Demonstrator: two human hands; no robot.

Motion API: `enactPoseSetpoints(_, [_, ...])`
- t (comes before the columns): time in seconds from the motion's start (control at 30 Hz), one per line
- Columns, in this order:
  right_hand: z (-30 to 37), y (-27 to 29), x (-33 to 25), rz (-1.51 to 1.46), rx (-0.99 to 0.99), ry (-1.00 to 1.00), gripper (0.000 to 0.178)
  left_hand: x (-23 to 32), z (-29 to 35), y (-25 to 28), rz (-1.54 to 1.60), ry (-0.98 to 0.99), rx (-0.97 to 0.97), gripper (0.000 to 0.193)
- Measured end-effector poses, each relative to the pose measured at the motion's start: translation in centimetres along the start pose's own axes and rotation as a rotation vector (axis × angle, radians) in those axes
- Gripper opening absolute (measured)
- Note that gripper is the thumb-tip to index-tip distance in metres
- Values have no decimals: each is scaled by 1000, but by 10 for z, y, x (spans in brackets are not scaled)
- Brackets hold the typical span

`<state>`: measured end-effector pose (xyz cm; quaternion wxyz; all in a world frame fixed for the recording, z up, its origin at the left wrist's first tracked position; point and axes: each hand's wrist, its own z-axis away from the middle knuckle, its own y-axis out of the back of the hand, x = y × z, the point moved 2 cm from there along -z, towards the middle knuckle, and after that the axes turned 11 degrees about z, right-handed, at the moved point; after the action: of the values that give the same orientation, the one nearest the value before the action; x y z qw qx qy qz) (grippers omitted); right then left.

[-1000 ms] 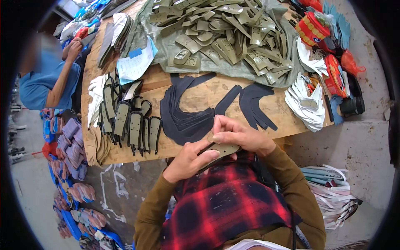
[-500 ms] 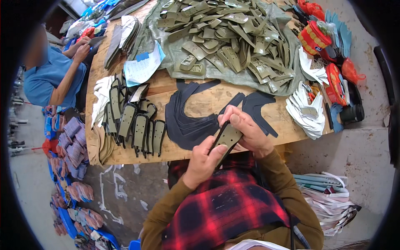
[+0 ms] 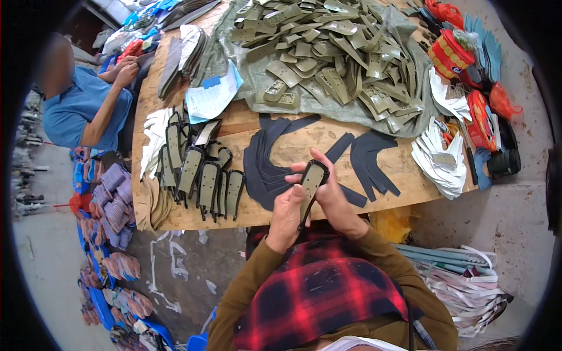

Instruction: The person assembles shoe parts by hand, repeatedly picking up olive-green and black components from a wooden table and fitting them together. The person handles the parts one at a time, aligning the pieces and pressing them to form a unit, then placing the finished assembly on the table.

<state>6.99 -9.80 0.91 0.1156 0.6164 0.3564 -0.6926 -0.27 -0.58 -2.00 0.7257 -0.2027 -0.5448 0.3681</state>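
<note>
Black-edged olive plate [image 3: 314, 178] between hands
Left hand [image 3: 285, 219] pinches its near end; right hand [image 3: 336, 205] spreads fingers around its far end.

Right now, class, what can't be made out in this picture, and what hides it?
All in the head view:
Back of the olive piece in the left hand: turned away.
Right hand's grip: partly hidden behind that piece.
Marks on the paper sheet: too small.
Far end of the olive heap: cut off by the top edge.
</note>
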Motion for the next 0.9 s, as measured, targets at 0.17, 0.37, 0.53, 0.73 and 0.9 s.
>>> enactPoseSetpoints(0.17, [-5,36,2,-25,-95,-155,30,-3,7,-8,457,345,-286,68])
enactPoseSetpoints(0.37, [-4,34,-6,197,-92,-398,17,11,20,-19,45,358,-84,49])
enactPoseSetpoints(0.53, [6,23,-13,117,-189,-421,36,14,27,-15,92,346,-68,24])
enactPoseSetpoints(0.73, [-2,38,-6,383,-191,-268,43,15,28,-16,130,397,-103,28])
enactPoseSetpoints(0.9, [17,15,2,177,-175,-258,44,14,38,2,1,330,-23,39])
